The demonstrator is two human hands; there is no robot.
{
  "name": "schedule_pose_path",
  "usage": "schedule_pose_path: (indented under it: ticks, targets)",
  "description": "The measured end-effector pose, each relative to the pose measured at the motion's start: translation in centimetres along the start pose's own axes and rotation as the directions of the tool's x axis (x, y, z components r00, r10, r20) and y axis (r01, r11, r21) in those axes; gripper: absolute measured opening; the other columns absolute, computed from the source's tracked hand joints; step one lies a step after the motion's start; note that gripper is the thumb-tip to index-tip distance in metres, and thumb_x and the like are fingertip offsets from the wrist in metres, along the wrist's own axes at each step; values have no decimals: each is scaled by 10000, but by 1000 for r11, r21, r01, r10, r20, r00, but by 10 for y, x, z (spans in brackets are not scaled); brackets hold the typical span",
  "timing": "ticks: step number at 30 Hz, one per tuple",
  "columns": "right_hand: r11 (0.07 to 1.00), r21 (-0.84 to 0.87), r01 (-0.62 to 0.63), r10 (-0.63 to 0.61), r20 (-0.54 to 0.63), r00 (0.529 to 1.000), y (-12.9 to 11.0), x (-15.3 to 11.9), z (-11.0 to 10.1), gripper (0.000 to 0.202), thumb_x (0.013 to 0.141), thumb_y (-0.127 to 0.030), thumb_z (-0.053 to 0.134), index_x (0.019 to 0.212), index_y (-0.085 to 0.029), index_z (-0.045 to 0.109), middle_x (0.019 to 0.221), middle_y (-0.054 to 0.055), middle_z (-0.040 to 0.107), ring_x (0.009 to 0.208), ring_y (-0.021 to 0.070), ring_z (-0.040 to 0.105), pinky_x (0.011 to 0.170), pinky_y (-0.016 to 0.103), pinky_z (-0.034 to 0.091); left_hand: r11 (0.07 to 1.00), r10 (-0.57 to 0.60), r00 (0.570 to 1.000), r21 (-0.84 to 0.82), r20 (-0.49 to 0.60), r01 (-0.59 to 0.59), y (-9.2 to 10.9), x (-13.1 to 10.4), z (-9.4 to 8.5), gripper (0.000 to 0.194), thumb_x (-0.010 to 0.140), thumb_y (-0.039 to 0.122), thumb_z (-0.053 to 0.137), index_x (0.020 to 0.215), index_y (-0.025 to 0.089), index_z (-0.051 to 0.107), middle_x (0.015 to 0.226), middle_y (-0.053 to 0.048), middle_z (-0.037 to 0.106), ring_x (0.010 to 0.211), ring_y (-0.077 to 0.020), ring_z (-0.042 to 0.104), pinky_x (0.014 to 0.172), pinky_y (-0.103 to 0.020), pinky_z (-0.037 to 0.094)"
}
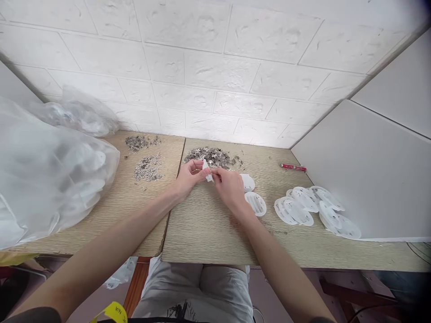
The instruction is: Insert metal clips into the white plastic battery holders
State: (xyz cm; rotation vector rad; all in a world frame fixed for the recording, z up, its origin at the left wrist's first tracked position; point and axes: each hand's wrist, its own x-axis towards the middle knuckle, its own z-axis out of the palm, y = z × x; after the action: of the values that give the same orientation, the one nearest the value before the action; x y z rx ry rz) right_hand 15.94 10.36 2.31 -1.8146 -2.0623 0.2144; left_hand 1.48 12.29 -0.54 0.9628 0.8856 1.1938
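A small white plastic piece [207, 170] is held up on edge over the table, between the thumb and fingers of my left hand [189, 178]. My right hand [229, 185] is closed in a pinch against the right side of that piece; what sits in its fingertips is too small to make out. Just behind both hands lies a heap of small metal parts [212, 157]. Beside my right wrist are a white round plastic disc [256, 204] with slots and another white plastic part [248, 182], partly hidden by the hand.
Several white discs [296, 208] lie in overlapping groups at the right, near a red pen-like object [292, 167]. Two smaller piles of metal bits [148, 168] are on the left. A large translucent bag [50, 175] of white parts fills the left side. A white brick-patterned wall [202, 80] closes the back.
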Motion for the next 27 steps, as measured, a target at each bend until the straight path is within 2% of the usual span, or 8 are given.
schedule_pose_path:
  ticks: [5,9,16,24,27]
  targets:
    - [999,-33,-33,33,9,999,-2,-1,1,285,925,-244,451,1020,-240,719,829,61,733,728,195,630,608,278,302,1000,20,1000,20,-8,-20,-1,0,1,539,571,422,845,953,158,572,915,-47,649,836,-153,601,815,-335,455]
    - [999,-26,-28,28,21,999,-3,0,-1,279,913,-229,456,978,-243,727,814,54,730,722,189,622,599,274,291,999,33,999,38,10,-33,-1,-1,0,524,568,407,848,947,156,587,935,-54,646,837,-158,600,795,-321,451]
    - [998,-48,40,-38,53,998,-1,-1,-7,268,884,-182,453,842,-223,715,711,39,692,632,160,563,565,266,245,995,32,999,94,38,-35,-3,-2,-2,522,591,403,833,990,150,611,903,-51,649,800,-152,600,754,-310,455]
    - [996,-28,88,-87,58,995,2,-3,-8,258,879,-187,453,811,-210,702,660,29,654,565,136,496,544,258,226,997,-12,999,71,37,10,3,-5,1,541,561,432,842,961,142,621,899,-52,627,790,-150,591,710,-296,466]
    - [992,-45,120,-117,64,991,3,-2,-6,261,883,-205,456,799,-205,704,662,37,656,575,143,507,541,261,221,993,0,997,119,81,-9,3,-5,-1,546,594,451,823,994,138,623,922,-67,632,799,-150,587,723,-300,466]
